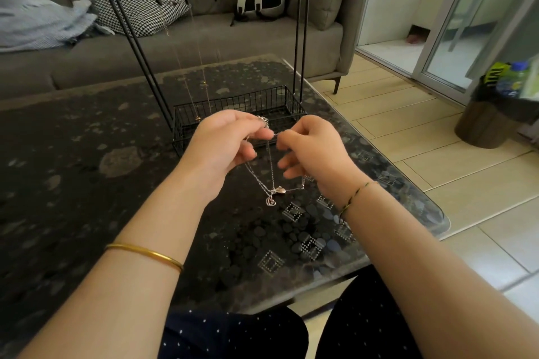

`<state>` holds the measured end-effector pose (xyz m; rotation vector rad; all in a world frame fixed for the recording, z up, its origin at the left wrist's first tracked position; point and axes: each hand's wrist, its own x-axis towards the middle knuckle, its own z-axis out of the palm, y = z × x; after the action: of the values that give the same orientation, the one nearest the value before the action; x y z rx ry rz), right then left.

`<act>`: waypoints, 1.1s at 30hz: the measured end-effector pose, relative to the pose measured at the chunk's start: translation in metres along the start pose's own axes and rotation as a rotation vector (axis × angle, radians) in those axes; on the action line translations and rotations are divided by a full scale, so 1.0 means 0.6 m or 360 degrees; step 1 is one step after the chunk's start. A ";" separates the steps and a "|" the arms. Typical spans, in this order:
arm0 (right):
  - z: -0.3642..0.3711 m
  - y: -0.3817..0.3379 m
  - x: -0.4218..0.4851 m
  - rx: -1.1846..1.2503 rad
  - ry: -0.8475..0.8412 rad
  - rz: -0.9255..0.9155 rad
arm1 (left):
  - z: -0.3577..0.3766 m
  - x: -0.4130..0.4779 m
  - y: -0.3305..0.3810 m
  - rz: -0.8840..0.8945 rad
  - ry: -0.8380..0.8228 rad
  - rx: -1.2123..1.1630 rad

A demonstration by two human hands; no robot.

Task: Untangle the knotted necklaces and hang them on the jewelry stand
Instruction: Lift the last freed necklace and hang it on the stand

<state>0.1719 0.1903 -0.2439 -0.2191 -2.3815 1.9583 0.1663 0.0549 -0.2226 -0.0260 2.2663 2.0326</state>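
Both hands up over the table point(87, 154), nr its right edge, just in front of the wire basket point(233, 105) at the stand's foot. L hand point(224, 140) pinches the silver necklaces point(269, 172) w/ thumb & forefinger; a small bunch of chain sits on top of that finger. R hand point(312, 151) pinches the same chain right beside it, tips almost touching, other fingers loosely curled. Chains hang btwn my hands, crossed, w/ a heart pendant point(270, 201) & a drop pendant point(280, 190) at the bottom; can't tell if they touch the table. Stand point(145, 67) behind, thin gold chains point(205, 83) hanging from its hooks.
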 end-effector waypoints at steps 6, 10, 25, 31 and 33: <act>0.005 -0.007 -0.008 0.0248 -0.0277 0.0103 | 0.000 -0.008 0.009 0.0191 -0.0050 -0.0133; -0.006 -0.002 -0.001 0.0031 0.0135 -0.0011 | -0.003 -0.004 0.006 0.0284 0.0100 -0.0013; -0.020 0.007 0.009 -0.0198 0.0383 0.0027 | -0.010 0.014 -0.018 0.0130 0.0361 0.0684; -0.014 0.006 0.009 -0.0241 0.0169 0.0157 | -0.011 0.013 -0.008 -0.0165 0.0164 0.0186; -0.011 0.006 0.010 -0.0239 0.0163 0.0146 | -0.011 0.012 -0.008 -0.0203 0.0088 0.0147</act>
<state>0.1674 0.1983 -0.2465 -0.4316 -2.4941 1.7562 0.1591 0.0480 -0.2272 -0.2169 2.3235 1.8855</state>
